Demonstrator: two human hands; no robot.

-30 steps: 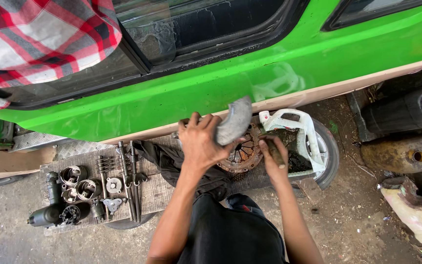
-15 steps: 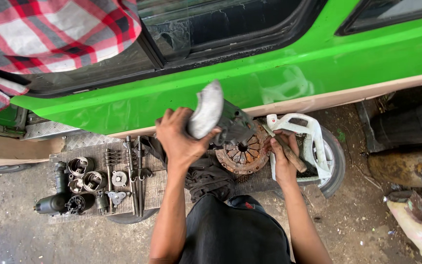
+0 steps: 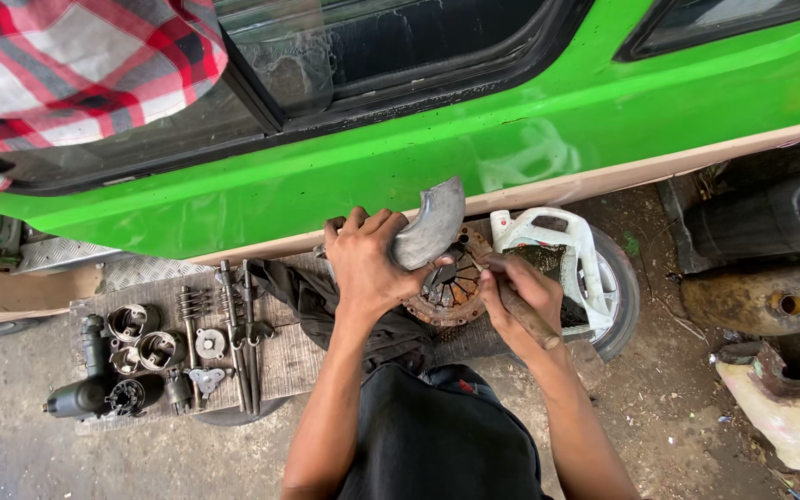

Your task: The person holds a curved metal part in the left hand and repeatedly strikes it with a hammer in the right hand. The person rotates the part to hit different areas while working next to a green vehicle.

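Note:
My left hand [image 3: 368, 262] grips a curved grey metal piece [image 3: 430, 224], holding it up over a rusty round clutch plate [image 3: 449, 290] that lies on the board in front of me. My right hand [image 3: 518, 290] is closed around a wooden-handled tool [image 3: 530, 318], its working end down at the plate's right side. A dark cloth [image 3: 303, 292] lies under my left wrist.
A green vehicle body [image 3: 511, 120] runs across the top. Left on the board [image 3: 280, 366] lie pistons [image 3: 145, 338], valves, springs and a dark cylindrical part [image 3: 85, 389]. A white cut jug [image 3: 562, 255] sits in a tyre [image 3: 624, 301]. Rusty parts [image 3: 766, 296] lie at right.
My left hand has lifted the grey curved piece up and slightly left off the clutch plate, then brought it back over it. My right hand has taken the tool to the plate.

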